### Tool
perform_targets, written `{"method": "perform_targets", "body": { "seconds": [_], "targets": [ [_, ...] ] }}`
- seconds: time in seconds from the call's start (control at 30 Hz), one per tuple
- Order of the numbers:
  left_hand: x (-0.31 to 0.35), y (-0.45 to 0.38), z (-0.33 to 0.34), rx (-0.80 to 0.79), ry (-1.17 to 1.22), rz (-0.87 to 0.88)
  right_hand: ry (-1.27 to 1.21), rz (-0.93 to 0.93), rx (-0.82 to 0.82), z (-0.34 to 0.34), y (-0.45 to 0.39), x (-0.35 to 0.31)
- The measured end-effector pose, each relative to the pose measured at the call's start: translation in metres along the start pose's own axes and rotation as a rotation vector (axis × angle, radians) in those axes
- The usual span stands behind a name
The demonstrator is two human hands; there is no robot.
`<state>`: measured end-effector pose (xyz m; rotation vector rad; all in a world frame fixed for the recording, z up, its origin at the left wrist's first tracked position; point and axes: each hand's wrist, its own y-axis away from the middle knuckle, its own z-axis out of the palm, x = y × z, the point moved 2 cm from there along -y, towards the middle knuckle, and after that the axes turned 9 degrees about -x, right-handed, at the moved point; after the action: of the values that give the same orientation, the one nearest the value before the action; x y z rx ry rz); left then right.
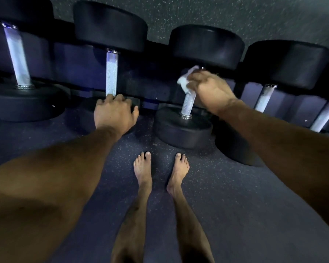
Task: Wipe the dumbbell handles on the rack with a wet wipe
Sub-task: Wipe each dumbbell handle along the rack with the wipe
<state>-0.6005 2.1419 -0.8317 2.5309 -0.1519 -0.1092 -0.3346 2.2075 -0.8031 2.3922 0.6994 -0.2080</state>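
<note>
Floor: speckled dark rubber flooring (226,196) runs under everything in dim gym light, with the person's bare feet (160,168) planted just in front of the weights.
Left hand: the left hand (115,111) rests at the bottom of the second dumbbell handle (111,73), fingers curled over the lower weight head; whether they truly grip the bar I cannot tell.
Right hand: the right hand (210,90) is wrapped round the upper part of the third handle (187,103), pinching the wet wipe (186,78) against the metal.
Wipe: white, crumpled, bunched at the top of the bar near the upper head, touching the knurled steel; only a small part seems to cover the bar.
Dumbbells: a row of black round-headed weights leaning on the rack (156,54), handles tilted; the far-left handle (17,56) and the right-hand handles (264,97) are bare of any hand.
Risk, toes: the third dumbbell's lower head (182,130) sits nearest the feet; a hard downward pull could probably roll it toward bare toes.
Risk, coverage: a bunched wipe likely misses the far side and the lower stretch of the bar.
Risk, grip: wet knurling may let the hand slip and knuckles strike the head.
Risk, wipe: rough steel could shred the tissue.
</note>
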Motion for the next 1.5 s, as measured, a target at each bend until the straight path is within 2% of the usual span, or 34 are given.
{"method": "perform_targets", "body": {
  "seconds": [0.07,0.1,0.2,0.27,0.3,0.33,0.5,0.6,0.77,0.87,0.93,1.03,1.17,1.23,1.37,1.5],
  "targets": [
    [0.001,0.001,0.000,-0.001,0.003,0.006,0.076,-0.030,0.074,-0.006,-0.002,0.005],
    [0.002,0.001,0.000,-0.002,0.003,0.008,0.075,-0.032,0.058,0.000,0.001,0.005],
    [0.001,0.000,0.000,0.002,0.013,0.003,0.047,-0.058,-0.152,0.023,0.015,-0.017],
    [0.001,0.000,0.001,0.006,0.007,0.003,0.100,-0.146,-0.202,0.033,0.019,-0.023],
    [0.002,0.001,0.001,0.010,0.006,0.007,0.130,-0.186,-0.177,0.033,0.017,-0.022],
    [0.002,0.001,0.001,0.010,0.007,0.007,0.088,-0.150,-0.162,0.028,0.013,-0.020],
    [0.001,0.001,0.000,0.005,0.005,0.010,-0.057,0.180,0.133,0.009,-0.007,0.005],
    [0.002,0.001,-0.001,0.005,0.016,0.006,-0.081,0.206,0.164,0.025,-0.002,0.000],
    [0.003,0.001,0.000,-0.005,0.023,-0.003,-0.296,0.276,0.141,0.059,0.021,-0.018],
    [0.002,0.001,0.001,-0.004,0.027,0.002,-0.412,0.497,0.386,0.036,0.001,-0.006],
    [0.002,0.001,0.001,0.005,0.024,-0.001,-0.525,0.661,0.493,0.016,-0.012,0.004],
    [0.002,0.001,-0.002,-0.002,0.034,0.004,-0.597,0.691,0.451,0.016,-0.007,-0.008],
    [0.002,0.001,0.000,0.001,0.033,-0.001,-0.704,0.737,0.260,0.047,0.020,-0.039],
    [0.002,0.002,0.002,0.008,0.029,-0.005,-0.743,0.782,0.298,0.046,0.018,-0.038],
    [0.002,0.001,0.002,0.002,0.039,-0.005,-0.752,0.852,0.501,0.010,-0.007,-0.015],
    [0.002,0.001,0.001,0.005,0.039,-0.005,-0.798,0.912,0.515,0.006,-0.010,-0.015]
  ]
}}
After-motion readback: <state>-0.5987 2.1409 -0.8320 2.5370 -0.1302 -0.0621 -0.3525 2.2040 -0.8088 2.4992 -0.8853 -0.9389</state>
